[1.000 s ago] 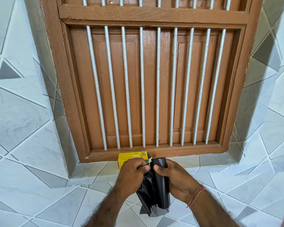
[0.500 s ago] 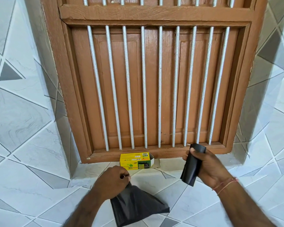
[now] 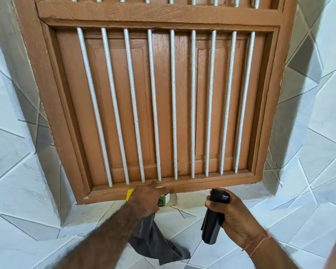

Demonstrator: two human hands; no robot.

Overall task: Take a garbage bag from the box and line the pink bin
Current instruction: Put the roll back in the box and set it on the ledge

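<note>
Item: garbage bag (image 3: 157, 243), loose, black, hanging at 6 o'clock from left hand (image 3: 146, 199), fingers clamped on its top. Right hand (image 3: 228, 215), 4 o'clock, fingers wrapped round bag roll (image 3: 213, 216). Box (image 3: 163, 199) on sill, open end toward 3 o'clock. Pink bin unseen. Advice: steady box, feed roll in endwise.

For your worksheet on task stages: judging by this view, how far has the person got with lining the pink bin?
Done: one loose black bag is off the roll and hangs from the left hand. In hand: that hand reaches to the yellow box on the sill; the right hand grips the roll. Left: lining the bin, which is not in view.
</note>
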